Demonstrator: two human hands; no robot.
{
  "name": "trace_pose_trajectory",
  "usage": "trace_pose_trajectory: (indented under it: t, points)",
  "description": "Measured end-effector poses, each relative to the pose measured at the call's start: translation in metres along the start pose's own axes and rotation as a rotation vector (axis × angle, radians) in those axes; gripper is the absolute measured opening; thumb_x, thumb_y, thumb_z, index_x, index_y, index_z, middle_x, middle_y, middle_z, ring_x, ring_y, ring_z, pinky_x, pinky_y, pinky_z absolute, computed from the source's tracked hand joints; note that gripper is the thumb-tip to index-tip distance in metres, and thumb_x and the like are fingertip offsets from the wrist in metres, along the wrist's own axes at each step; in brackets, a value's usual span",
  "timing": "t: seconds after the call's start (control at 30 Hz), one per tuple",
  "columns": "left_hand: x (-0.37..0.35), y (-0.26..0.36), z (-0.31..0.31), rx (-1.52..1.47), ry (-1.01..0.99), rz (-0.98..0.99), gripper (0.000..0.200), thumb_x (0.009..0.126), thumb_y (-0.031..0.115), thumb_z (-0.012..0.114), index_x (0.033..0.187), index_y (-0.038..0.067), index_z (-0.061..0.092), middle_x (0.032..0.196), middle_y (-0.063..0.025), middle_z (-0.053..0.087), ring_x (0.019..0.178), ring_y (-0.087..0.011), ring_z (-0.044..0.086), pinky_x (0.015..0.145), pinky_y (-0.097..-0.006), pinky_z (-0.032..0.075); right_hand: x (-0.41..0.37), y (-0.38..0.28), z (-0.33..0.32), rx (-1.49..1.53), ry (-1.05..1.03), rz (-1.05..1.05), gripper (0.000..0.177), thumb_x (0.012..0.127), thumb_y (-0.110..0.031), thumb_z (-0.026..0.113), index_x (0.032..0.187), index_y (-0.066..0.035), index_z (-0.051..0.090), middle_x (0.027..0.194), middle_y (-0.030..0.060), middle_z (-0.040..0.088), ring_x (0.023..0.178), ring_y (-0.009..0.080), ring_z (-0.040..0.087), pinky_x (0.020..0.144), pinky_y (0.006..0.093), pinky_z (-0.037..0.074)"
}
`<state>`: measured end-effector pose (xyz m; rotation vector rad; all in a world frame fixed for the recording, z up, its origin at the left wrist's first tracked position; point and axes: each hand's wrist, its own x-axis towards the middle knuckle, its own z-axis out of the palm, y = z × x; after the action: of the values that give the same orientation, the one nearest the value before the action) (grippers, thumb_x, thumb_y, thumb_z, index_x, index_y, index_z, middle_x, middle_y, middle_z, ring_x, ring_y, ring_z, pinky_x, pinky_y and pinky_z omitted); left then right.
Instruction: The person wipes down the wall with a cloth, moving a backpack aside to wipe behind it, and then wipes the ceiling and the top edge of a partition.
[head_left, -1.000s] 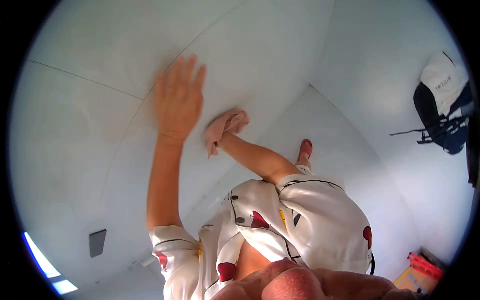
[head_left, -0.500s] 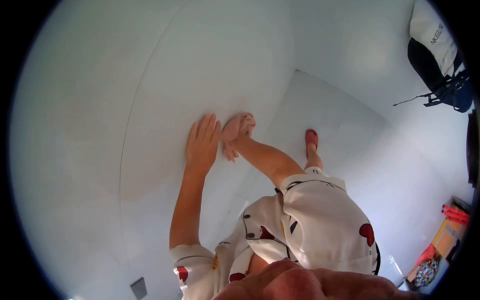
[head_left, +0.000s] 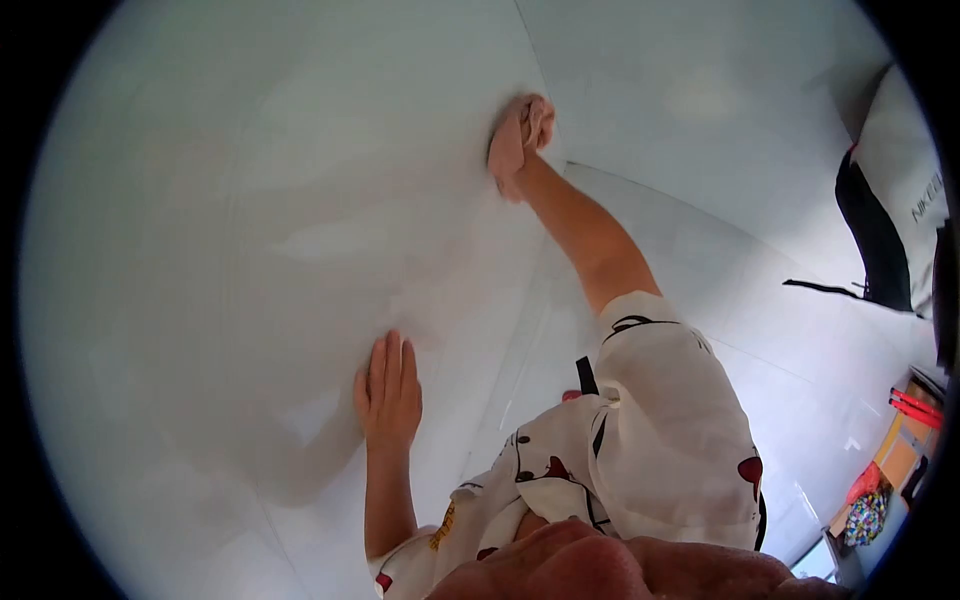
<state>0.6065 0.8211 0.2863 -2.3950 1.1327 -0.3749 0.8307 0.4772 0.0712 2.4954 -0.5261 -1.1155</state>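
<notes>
A pale pink cloth (head_left: 508,145) is bunched under and around my right hand (head_left: 522,160), high on the white wall (head_left: 300,180) near its corner. The cloth covers most of that hand's fingers. Lower down and to the left, my left hand (head_left: 392,395) lies flat against the same wall. Its fingers point upward and it holds nothing.
A second wall (head_left: 700,90) meets the first at the corner on the right. A white and black bag (head_left: 890,220) hangs there, with a strap sticking out. At the lower right sit a cardboard box (head_left: 903,455) and a colourful patterned bundle (head_left: 866,518).
My right hand has moved up the wall with the cloth, closer to the corner, and that arm is stretched further. In view, my left hand sits lower, still flat on the wall.
</notes>
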Motion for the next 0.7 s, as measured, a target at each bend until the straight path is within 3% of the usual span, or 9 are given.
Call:
trace_pose_trajectory:
  t: [0.1, 0.23, 0.37, 0.53, 0.63, 0.7]
  points:
    - [0.003, 0.006, -0.002, 0.097, -0.058, -0.031, 0.031, 0.092, 0.017, 0.060, 0.121, 0.019, 0.068, 0.141, 0.0015, 0.060, 0.133, -0.0143, 0.052, 0.112, -0.0399, 0.027, 0.036, 0.069, -0.017, 0.494, 0.251, 0.035, 0.029, 0.090, -0.042, 0.059, 0.099, -0.016, 0.050, 0.097, 0.0022, 0.045, 0.095, 0.0188, 0.041, 0.073, 0.0368, 0.039]
    - [0.003, 0.003, 0.002, 0.215, 0.047, 0.029, 0.023, 0.090, 0.017, 0.061, 0.109, 0.024, 0.073, 0.132, 0.0031, 0.066, 0.131, -0.0160, 0.054, 0.114, -0.0414, 0.023, 0.106, 0.054, 0.001, 0.508, 0.358, 0.174, 0.023, 0.094, -0.038, 0.053, 0.096, -0.015, 0.049, 0.092, 0.0014, 0.045, 0.090, 0.0178, 0.042, 0.075, 0.0346, 0.040]
    - [0.001, 0.003, 0.005, 0.244, 0.074, 0.052, 0.021, 0.093, 0.017, 0.059, 0.103, 0.025, 0.075, 0.127, 0.0044, 0.069, 0.133, -0.0188, 0.052, 0.119, -0.0437, 0.016, 0.174, 0.001, 0.056, 0.059, 0.329, 0.417, 0.019, 0.098, -0.033, 0.047, 0.092, -0.014, 0.048, 0.087, 0.0006, 0.044, 0.086, 0.0168, 0.044, 0.076, 0.0324, 0.040]
    - [-0.004, 0.002, 0.010, 0.314, 0.071, 0.082, 0.022, 0.094, 0.018, 0.057, 0.101, 0.026, 0.076, 0.128, 0.0037, 0.068, 0.138, -0.0207, 0.047, 0.122, -0.0473, 0.013, 0.251, -0.071, 0.127, -1.121, -0.049, 0.770, 0.020, 0.102, -0.027, 0.040, 0.088, -0.013, 0.047, 0.082, -0.0005, 0.043, 0.081, 0.0155, 0.046, 0.078, 0.0296, 0.041]
    - [-0.008, -0.004, 0.010, 0.303, 0.080, 0.086, 0.022, 0.094, 0.018, 0.057, 0.102, 0.026, 0.076, 0.129, 0.0039, 0.067, 0.138, -0.0214, 0.047, 0.122, -0.0485, 0.013, 0.241, -0.136, 0.178, -1.276, -0.140, 0.842, 0.024, 0.105, -0.023, 0.036, 0.086, -0.013, 0.046, 0.078, -0.0011, 0.042, 0.078, 0.0147, 0.047, 0.079, 0.0279, 0.041]
    - [-0.006, -0.006, 0.013, 0.303, 0.091, 0.079, 0.022, 0.094, 0.018, 0.057, 0.102, 0.027, 0.076, 0.129, 0.0042, 0.067, 0.137, -0.0215, 0.048, 0.122, -0.0489, 0.013, 0.217, -0.197, 0.201, -1.189, -0.230, 0.724, 0.029, 0.105, -0.027, 0.035, 0.084, -0.013, 0.048, 0.077, -0.0008, 0.043, 0.078, 0.0147, 0.047, 0.079, 0.0276, 0.041]
